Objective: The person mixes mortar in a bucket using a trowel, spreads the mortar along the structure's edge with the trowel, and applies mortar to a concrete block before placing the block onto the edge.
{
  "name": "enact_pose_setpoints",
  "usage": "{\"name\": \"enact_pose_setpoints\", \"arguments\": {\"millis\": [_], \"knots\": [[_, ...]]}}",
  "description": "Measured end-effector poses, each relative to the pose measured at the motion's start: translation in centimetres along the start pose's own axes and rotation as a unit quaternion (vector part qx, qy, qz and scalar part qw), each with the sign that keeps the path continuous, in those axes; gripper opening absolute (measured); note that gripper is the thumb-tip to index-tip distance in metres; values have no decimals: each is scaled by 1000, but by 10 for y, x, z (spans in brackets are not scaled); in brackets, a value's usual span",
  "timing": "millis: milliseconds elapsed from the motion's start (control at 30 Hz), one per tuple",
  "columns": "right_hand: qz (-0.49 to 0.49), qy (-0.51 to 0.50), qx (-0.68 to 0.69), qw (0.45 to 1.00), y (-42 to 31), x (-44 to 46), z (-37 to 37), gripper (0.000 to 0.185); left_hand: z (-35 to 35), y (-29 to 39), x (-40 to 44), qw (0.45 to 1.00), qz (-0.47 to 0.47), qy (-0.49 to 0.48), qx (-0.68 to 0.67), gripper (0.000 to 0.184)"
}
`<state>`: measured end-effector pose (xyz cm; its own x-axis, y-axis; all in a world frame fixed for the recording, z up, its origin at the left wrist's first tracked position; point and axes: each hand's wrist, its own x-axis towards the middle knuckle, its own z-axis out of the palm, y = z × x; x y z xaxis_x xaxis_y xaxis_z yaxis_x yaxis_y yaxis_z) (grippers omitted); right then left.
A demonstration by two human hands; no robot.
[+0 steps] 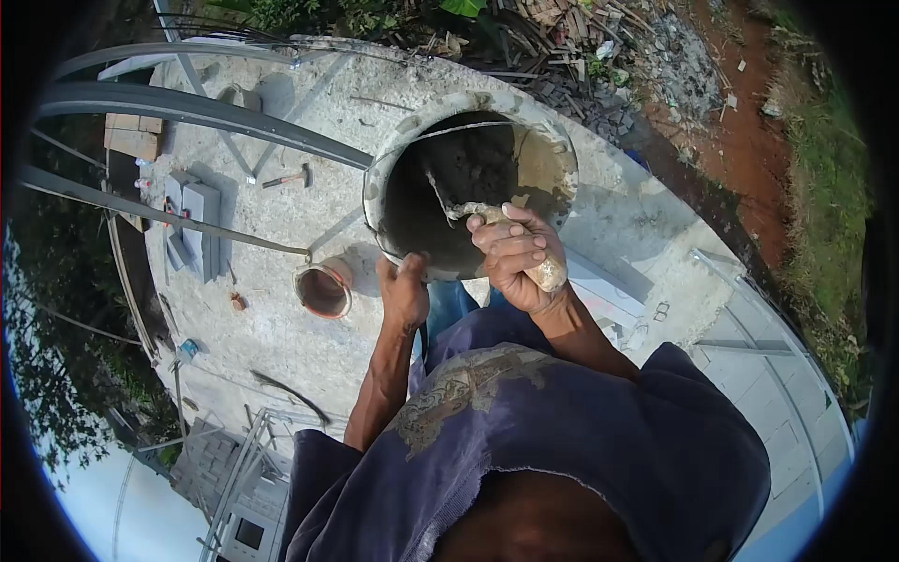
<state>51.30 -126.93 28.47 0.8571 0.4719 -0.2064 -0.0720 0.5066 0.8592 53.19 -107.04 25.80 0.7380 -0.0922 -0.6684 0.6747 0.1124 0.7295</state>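
Right hand: the right hand (520, 251) is clamping its fingers round a mortar-crusted hand tool with a thick tan handle and thin metal shank (550, 274).
Tool: it is slanting over the large round tub with a mortar-smeared rim (548, 164), its far end showing too dimly to tell.
Left hand: the left hand (405, 292) is gripping the tub's near rim.
Floor: a small reddish round bucket (324, 288) is standing nearby; a hammer (287, 176) is lying farther off.
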Motion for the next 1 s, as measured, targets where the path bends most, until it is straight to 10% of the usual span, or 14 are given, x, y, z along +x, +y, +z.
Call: {"name": "enact_pose_setpoints", "arguments": {"millis": [233, 367, 433, 500, 533, 733, 1000], "knots": [[-91, 20, -46, 995, -25, -87, 75, 41, 95, -33, 10, 994, -49, -79, -48, 27], [65, 358, -503, 784, -22, -111, 131, 32, 118, -4, 15, 989, 24, -99, 103, 38], [162, 399, -892, 138, -5, -103, 165, 42, 113, -1, 18, 992, 35, -85, 87, 41], [63, 243, -954, -164, -34, -93, 159, 43, 108, 13, 17, 986, 10, -93, 140, 49], [67, 304, -926, -214, -40, -75, 154, 41, 105, 18, 15, 986, 11, -87, 140, 49], [252, 215, -922, -199, -30, -44, 102, 41, 64, 1, -4, 996, -18, -42, 80, 54], [197, 157, -925, -285, -21, 7, 55, 37, -3, -17, -25, 994, 62, 89, -14, 46]]}}
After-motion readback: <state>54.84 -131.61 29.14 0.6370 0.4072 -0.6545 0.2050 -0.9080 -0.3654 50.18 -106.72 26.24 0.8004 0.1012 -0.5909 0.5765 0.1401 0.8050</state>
